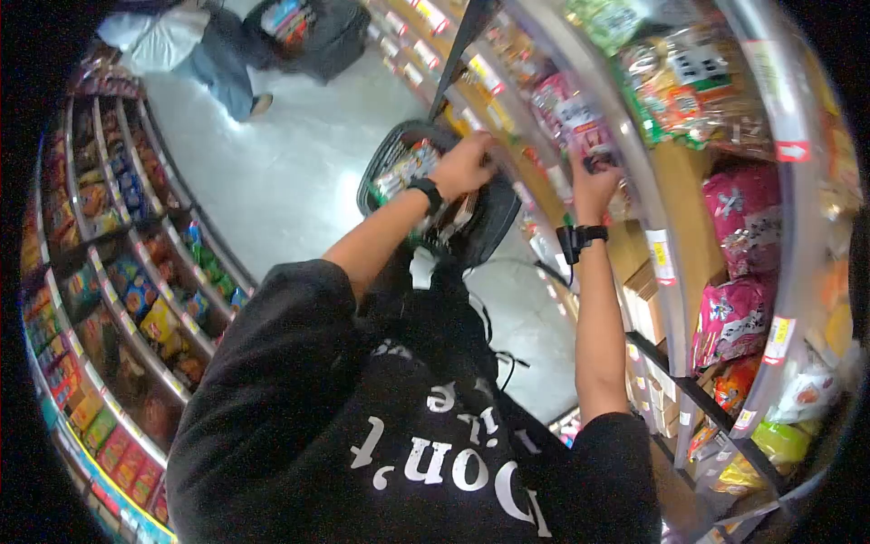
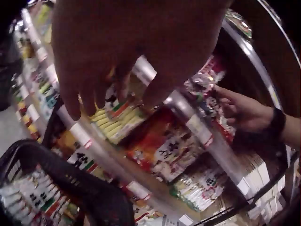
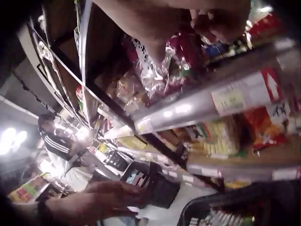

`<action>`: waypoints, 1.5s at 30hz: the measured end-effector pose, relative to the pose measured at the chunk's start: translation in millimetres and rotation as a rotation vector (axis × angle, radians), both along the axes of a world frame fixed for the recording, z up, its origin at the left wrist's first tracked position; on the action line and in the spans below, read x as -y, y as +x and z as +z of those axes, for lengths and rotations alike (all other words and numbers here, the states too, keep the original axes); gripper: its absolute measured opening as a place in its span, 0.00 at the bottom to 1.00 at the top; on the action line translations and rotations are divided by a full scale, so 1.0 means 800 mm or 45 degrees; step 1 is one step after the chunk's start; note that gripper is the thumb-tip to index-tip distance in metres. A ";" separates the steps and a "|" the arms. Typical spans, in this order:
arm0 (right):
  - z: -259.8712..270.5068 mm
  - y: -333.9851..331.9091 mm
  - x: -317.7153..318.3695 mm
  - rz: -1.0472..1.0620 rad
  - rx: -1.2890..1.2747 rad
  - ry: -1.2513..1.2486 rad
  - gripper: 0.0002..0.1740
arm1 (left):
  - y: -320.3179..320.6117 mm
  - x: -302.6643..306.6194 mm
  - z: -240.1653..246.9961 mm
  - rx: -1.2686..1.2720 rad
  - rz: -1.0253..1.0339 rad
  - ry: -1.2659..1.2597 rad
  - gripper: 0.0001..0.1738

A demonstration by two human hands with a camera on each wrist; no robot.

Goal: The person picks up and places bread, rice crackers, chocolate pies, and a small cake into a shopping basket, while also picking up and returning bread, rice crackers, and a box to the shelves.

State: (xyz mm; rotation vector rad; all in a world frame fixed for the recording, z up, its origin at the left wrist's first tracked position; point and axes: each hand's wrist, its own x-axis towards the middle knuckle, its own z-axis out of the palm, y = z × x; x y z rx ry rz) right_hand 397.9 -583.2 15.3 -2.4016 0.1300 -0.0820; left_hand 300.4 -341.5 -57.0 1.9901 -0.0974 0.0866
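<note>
Our right hand (image 1: 594,186) pinches a pink packet (image 1: 562,113); left hand's (image 1: 462,166) hold at the basket (image 1: 489,227) unclear. Best we pull gently.

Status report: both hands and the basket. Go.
Left hand open, over basket. Right hand grips pink packet on shelf. Nothing blocking either hand.

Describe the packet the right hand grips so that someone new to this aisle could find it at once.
Follow the grey price rail of the right-side shelving up to the right hand. It grips the lower edge of a shiny pink-and-white packet with dark lettering. Beyond it lie brown-and-green packets, and the shelf below holds solid pink bags.
</note>
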 end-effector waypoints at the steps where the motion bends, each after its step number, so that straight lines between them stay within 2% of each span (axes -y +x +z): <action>1: -0.016 -0.019 0.004 -0.020 0.058 0.078 0.36 | -0.026 -0.015 -0.015 -0.184 0.078 0.008 0.23; 3: -0.049 -0.057 0.012 -0.052 0.177 0.231 0.34 | -0.081 -0.043 -0.060 -0.531 0.234 -0.115 0.25; 4: -0.063 -0.087 0.010 0.022 0.031 0.385 0.31 | -0.106 -0.058 -0.089 -0.683 0.312 -0.118 0.26; 5: -0.087 -0.112 0.007 0.087 -0.105 0.540 0.27 | -0.128 -0.071 -0.146 -0.792 0.377 0.001 0.28; 6: -0.133 -0.134 0.015 0.222 -0.248 0.420 0.23 | -0.154 -0.073 -0.170 -0.619 0.531 0.001 0.28; 8: -0.193 -0.177 0.014 0.366 -0.619 0.363 0.18 | -0.214 -0.075 -0.264 -0.692 0.623 -0.081 0.29; 9: -0.217 -0.194 -0.004 0.366 -0.835 0.439 0.16 | -0.228 -0.078 -0.287 -0.740 0.647 -0.076 0.30; 11: -0.263 -0.211 -0.031 0.260 -1.223 0.429 0.18 | -0.251 -0.080 -0.306 -0.858 0.689 -0.028 0.33; 12: -0.297 -0.219 -0.038 0.171 -1.353 0.561 0.22 | -0.261 -0.079 -0.328 -0.928 0.735 -0.049 0.34; 15: -0.387 -0.240 -0.054 -0.135 -1.604 0.707 0.26 | -0.288 -0.066 -0.391 -1.147 0.921 -0.248 0.40; 16: -0.410 -0.251 -0.056 -0.184 -1.616 0.598 0.28 | -0.292 -0.063 -0.408 -1.196 0.917 -0.251 0.42; 17: -0.428 -0.263 -0.058 -0.119 -1.635 0.387 0.32 | -0.290 -0.064 -0.426 -1.240 0.913 -0.255 0.43; 18: -0.451 -0.290 -0.055 0.112 -1.474 0.325 0.34 | -0.289 -0.061 -0.437 -1.287 0.906 -0.263 0.45; 19: -0.469 -0.322 -0.043 0.336 -1.310 0.257 0.37 | -0.283 -0.055 -0.436 -1.329 1.004 -0.083 0.50; 21: -0.456 -0.364 -0.014 0.784 -1.404 -0.044 0.39 | -0.264 -0.061 -0.410 -1.367 0.986 -0.102 0.52; 22: -0.445 -0.386 -0.004 0.851 -1.544 -0.200 0.38 | -0.258 -0.058 -0.411 -1.436 0.971 0.015 0.53; 23: -0.449 -0.389 -0.002 0.800 -1.617 -0.173 0.40 | -0.254 -0.060 -0.409 -1.468 0.955 0.033 0.53; 24: -0.445 -0.432 0.043 1.111 -1.802 -0.411 0.40 | -0.248 -0.063 -0.396 -1.500 0.938 0.051 0.53; 25: -0.407 -0.426 0.039 1.070 -1.941 -0.411 0.40 | -0.240 -0.067 -0.390 -1.526 0.913 0.075 0.53; 26: -0.402 -0.445 0.057 0.936 -2.025 -0.383 0.40 | -0.235 -0.069 -0.398 -1.533 0.934 0.102 0.53; 27: -0.384 -0.452 0.066 0.875 -2.062 -0.362 0.34 | -0.234 -0.071 -0.413 -1.539 0.953 0.128 0.53; 28: -0.394 -0.485 0.098 0.955 -1.860 -0.317 0.27 | -0.235 -0.073 -0.429 -1.549 0.967 0.154 0.53; 29: -0.396 -0.503 0.107 0.905 -1.936 -0.553 0.21 | -0.236 -0.080 -0.443 -1.428 0.955 0.043 0.53; 31: -0.372 -0.531 0.130 0.521 -1.861 -0.319 0.18 | -0.253 -0.087 -0.505 -1.249 0.968 -0.070 0.51; 32: -0.384 -0.576 0.167 0.838 -1.634 -0.387 0.17 | -0.252 -0.090 -0.516 -1.218 1.039 -0.152 0.44; 33: -0.396 -0.623 0.199 1.141 -1.380 -0.458 0.16 | -0.252 -0.091 -0.515 -1.029 1.111 -0.455 0.37; 34: -0.379 -0.638 0.200 0.551 -1.844 -0.180 0.17 | -0.249 -0.092 -0.503 -1.003 1.067 -0.634 0.33; 35: -0.430 -0.727 0.269 1.136 -1.608 -0.118 0.20 | -0.240 -0.094 -0.477 -0.968 1.021 -0.814 0.30; 36: -0.383 -0.709 0.231 0.507 -2.046 -0.165 0.23 | -0.232 -0.090 -0.447 -1.033 1.068 -0.833 0.25; 37: -0.366 -0.722 0.225 0.619 -1.987 0.007 0.27 | -0.257 -0.093 -0.510 -0.948 1.095 -0.843 0.20; 38: -0.387 -0.774 0.254 1.239 -1.409 -0.101 0.25 | -0.237 -0.088 -0.453 -1.080 1.114 -0.950 0.20; 39: -0.375 -0.778 0.239 0.990 -1.645 -0.137 0.22 | -0.224 -0.083 -0.405 -1.135 1.060 -0.881 0.18; 40: -0.363 -0.781 0.222 0.712 -1.839 -0.186 0.19 | -0.232 -0.090 -0.426 -1.104 0.903 -0.656 0.19; 41: -0.403 -0.848 0.253 0.700 -1.576 -0.030 0.20 | -0.230 -0.083 -0.398 -1.056 0.948 -0.965 0.21; 42: -0.351 -0.785 0.206 0.612 -1.692 -0.198 0.18 | -0.231 -0.080 -0.382 -0.995 0.924 -0.894 0.24; 43: -0.375 -0.828 0.219 0.566 -1.358 -0.149 0.16 | -0.244 -0.085 -0.416 -0.821 0.883 -0.787 0.24; 44: -0.334 -0.787 0.186 0.333 -1.378 -0.274 0.15 | -0.231 -0.062 -0.356 -0.695 0.974 -0.888 0.25; 45: -0.368 -0.815 0.203 0.714 -1.388 -0.434 0.22 | -0.239 -0.060 -0.338 -0.662 0.953 -0.781 0.26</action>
